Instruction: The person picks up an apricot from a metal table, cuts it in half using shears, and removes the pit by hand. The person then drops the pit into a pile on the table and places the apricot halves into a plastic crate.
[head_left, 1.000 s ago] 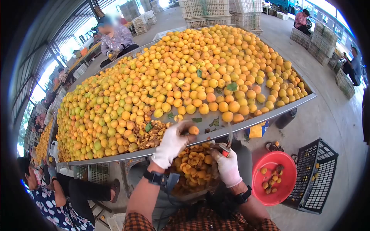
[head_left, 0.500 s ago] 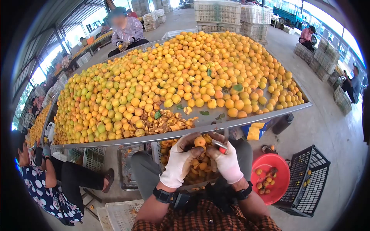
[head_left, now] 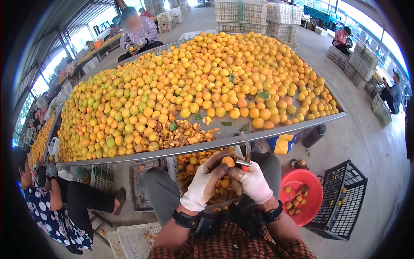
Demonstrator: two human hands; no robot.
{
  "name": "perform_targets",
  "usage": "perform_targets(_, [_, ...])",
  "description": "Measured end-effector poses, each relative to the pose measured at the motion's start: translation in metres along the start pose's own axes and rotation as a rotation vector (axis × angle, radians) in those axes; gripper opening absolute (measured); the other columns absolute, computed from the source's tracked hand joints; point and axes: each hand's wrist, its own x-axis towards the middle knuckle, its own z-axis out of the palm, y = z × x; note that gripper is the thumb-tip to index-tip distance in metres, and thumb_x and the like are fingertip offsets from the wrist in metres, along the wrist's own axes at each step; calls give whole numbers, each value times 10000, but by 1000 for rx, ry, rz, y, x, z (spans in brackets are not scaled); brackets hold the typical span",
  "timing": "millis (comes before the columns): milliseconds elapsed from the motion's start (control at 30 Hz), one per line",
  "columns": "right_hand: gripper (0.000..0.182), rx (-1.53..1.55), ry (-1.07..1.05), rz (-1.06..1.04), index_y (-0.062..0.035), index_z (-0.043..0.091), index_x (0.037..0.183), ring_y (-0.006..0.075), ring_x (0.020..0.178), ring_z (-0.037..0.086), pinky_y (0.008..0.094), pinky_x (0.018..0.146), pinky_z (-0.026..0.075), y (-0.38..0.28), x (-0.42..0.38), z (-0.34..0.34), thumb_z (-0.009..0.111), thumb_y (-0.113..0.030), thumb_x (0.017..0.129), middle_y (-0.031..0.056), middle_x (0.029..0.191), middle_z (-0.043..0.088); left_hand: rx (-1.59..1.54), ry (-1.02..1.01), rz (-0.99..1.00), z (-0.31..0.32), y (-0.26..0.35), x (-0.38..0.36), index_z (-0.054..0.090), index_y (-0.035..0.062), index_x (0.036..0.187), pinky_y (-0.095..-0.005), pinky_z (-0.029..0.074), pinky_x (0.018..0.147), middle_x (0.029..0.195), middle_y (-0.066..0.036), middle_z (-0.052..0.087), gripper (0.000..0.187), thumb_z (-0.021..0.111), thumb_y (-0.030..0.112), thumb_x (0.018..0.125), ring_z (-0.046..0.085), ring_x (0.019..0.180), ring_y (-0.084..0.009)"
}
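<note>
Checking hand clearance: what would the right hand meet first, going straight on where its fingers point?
Probably the orange fruit held in the left hand, then that hand itself. Depth is unclear; the right hand may be touching the fruit now.

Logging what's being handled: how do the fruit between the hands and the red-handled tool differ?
The fruit is compact and rounded; the tool is longer, with a curved part. The fruit is orange; the tool shows red at its handle. The fruit is at the fingertips of the left hand; the tool is in the right hand. Both are close together.
</note>
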Motion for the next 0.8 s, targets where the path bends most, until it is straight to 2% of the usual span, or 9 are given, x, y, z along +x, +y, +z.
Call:
perform_targets(167, [242, -114, 16, -51, -3, 591, 1049, 31, 466, 460, 200, 422, 345, 2, -2, -1, 647, -120, 846, -10, 640, 555, 29, 25, 116, -1, -9, 0, 497, 9, 1269, -311, 391, 1009, 1215, -97, 563, 426, 618, 179, 898, 509, 1163, -182])
perform_targets(267, [261, -127, 114, -58, 14, 588, 1042, 57, 574, 528, 209, 511, 415, 7, -2, 1, 658, -127, 833, 16, 752, 602, -86, 115, 143, 0, -15, 1, 508, 21, 1258, -337, 417, 992, 1204, -100, 570, 442, 641, 213, 884, 526, 1150, -199])
perform_targets(333, [303, -257, 146, -258, 20, 558, 1092, 130, 682, 579, 253, 633, 472, 23, -1, -4, 631, -144, 848, 66, 823, 615, -152, 182, 149, -1, -17, 1, 511, 28, 1255, -353, 432, 981, 1203, -102, 570, 452, 649, 234, 878, 539, 1139, -213])
perform_targets(367, [303, -258, 141, -254, 20, 558, 1092, 130, 682, 579, 253, 633, 472, 26, -5, -2, 631, -144, 848, 66, 823, 615, -224, 205, 144, -1, -17, 1, 509, 38, 1261, -363, 445, 964, 1182, -104, 583, 458, 646, 252, 880, 555, 1116, -221])
perform_targets(433, [353, -508, 173, -401, 21, 505, 1158, 205, 780, 615, 303, 721, 484, 26, -15, 4, 591, -158, 867, 137, 850, 610, -297, 226, 135, -1, -20, 1, 508, 47, 1266, -372, 457, 948, 1161, -106, 595, 464, 643, 270, 882, 570, 1093, -230])
perform_targets(467, [370, -605, 166, -464, 3, 465, 1204, 307, 765, 647, 350, 689, 499, 31, -15, 5, 556, -161, 885, 208, 845, 605, -368, 233, 121, -1, -24, 2, 522, 54, 1250, -365, 462, 936, 1135, -102, 608, 447, 632, 292, 888, 579, 1074, -231])
perform_targets(500, [370, -606, 167, -463, 3, 465, 1204, 307, 765, 647, 350, 689, 499, 37, -16, 5, 556, -161, 885, 208, 845, 605, -439, 240, 107, -1, -28, 3, 536, 61, 1235, -357, 467, 924, 1109, -98, 621, 433, 622, 314, 894, 587, 1055, -231])
perform_targets(600, [332, -836, 197, -537, -26, 474, 1183, 435, 752, 606, 456, 617, 504, 49, -13, 7, 560, -149, 886, 239, 825, 614, -408, 280, 50, 0, -36, 4, 570, 74, 1187, -356, 475, 907, 1070, -85, 636, 401, 602, 354, 901, 588, 1034, -224])
perform_targets(800, [294, -889, 314, -502, -37, 478, 1136, 436, 765, 605, 478, 627, 497, 58, -12, 12, 571, -158, 884, 233, 823, 613, -493, 316, -9, 3, -43, 0, 593, 79, 1127, -363, 483, 892, 1073, -73, 635, 389, 606, 386, 889, 587, 1031, -225])
